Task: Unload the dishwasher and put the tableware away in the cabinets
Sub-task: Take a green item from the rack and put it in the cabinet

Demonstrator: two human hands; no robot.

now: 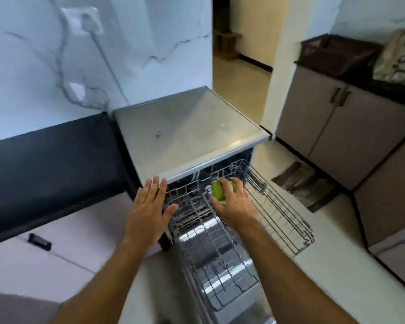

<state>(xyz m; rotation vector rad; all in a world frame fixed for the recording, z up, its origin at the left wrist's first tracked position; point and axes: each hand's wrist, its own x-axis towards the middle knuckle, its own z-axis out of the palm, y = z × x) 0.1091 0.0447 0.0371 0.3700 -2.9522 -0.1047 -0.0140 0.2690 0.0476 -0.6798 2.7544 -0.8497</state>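
Head view looked down on both forearms reaching to an open dishwasher (192,136). The right hand (232,202) had its fingers curled round a green cup (218,189), gripping it just above the upper rack (255,202); the cup sat under the palm, its glossy green side showing toward the thumb. The grip from above probably suited lifting it straight out between the wire prongs. The left hand (150,206) lay spread and flat, fingers straight, at the near left corner of the dishwasher top, just left of the rack's edge; whether it pressed on the metal or hovered could not be told. It likely steadied the body during the reach.

Beyond the hands, the dishwasher top was a dull brushed grey sheet with a few dark specks. Both racks were thin grey wire grids; the lower rack (220,277), nearer the elbows, appeared bare, with the shiny steel door (197,237) reflecting light beneath it. Left of the left hand ran a black counter (45,164) over pale drawers. Far right of the right hand stood brown cabinets (325,127), smooth-fronted with slim handles, the probable destination for the cup.
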